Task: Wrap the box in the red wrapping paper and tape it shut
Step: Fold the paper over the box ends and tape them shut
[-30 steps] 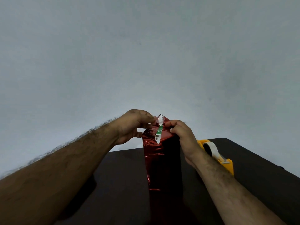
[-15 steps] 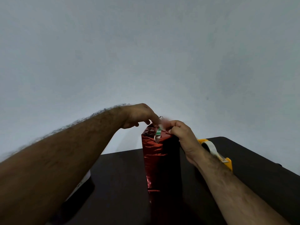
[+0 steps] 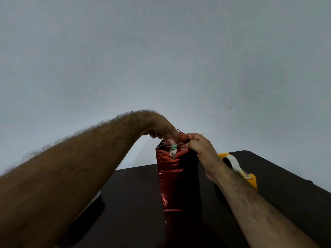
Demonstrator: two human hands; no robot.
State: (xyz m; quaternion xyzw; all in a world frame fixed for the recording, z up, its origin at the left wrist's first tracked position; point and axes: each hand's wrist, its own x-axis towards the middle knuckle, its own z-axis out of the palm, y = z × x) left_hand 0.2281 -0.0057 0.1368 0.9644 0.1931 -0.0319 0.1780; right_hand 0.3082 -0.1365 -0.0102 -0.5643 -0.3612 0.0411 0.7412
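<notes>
Dark table (image 3: 136, 203), pale wall behind. Box in red wrapping paper (image 3: 176, 176) stands upright at centre. My left hand (image 3: 162, 128) presses fingertips on its taped top fold; my right hand (image 3: 200, 149) pinches the paper's top edge. Yellow tape dispenser (image 3: 238, 169) right.

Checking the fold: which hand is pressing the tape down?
The left hand: its finger presses the tape strip, while the right hand only pinches the red wrapping paper.

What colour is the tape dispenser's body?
Yellow-orange, seen in the head view: tape dispenser.
</notes>
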